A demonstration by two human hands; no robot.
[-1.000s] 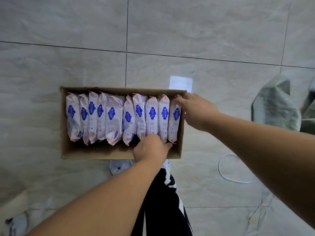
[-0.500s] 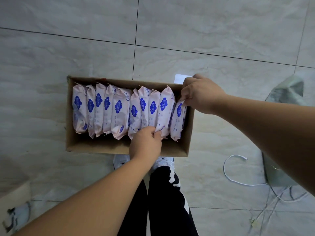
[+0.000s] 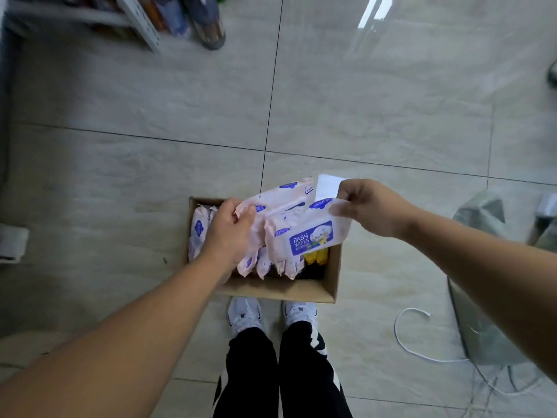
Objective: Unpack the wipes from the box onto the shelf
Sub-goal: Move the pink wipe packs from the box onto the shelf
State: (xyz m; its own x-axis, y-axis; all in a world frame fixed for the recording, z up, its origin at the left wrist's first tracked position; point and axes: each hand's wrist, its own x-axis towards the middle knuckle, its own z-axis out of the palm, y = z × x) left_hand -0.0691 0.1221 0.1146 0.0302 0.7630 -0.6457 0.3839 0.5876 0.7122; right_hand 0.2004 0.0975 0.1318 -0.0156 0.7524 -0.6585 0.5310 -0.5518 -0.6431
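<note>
A cardboard box (image 3: pixel 280 289) sits on the tiled floor just ahead of my shoes, with several pink wipes packs (image 3: pixel 197 233) standing in it. My left hand (image 3: pixel 230 230) grips a pink pack (image 3: pixel 277 196) lifted above the box. My right hand (image 3: pixel 372 208) pinches the top edge of another pack (image 3: pixel 306 238), whose blue "BABY WIPES" label faces me. Both packs hang over the box's right half. A yellow item (image 3: pixel 316 256) shows low in the box. The metal shelf (image 3: pixel 135 22) stands at the far upper left.
Bottles (image 3: pixel 208 25) stand on the floor by the shelf's leg. A grey-green sack (image 3: pixel 482 297) lies at the right with a white cord (image 3: pixel 405 342) beside it. A white paper slip (image 3: pixel 328 185) lies behind the box. Cardboard scraps (image 3: pixel 12 242) lie at the left edge.
Both hands have pulled packs up out of the box. The camera has lifted away from the floor, so the shelf and my shoes now show.
</note>
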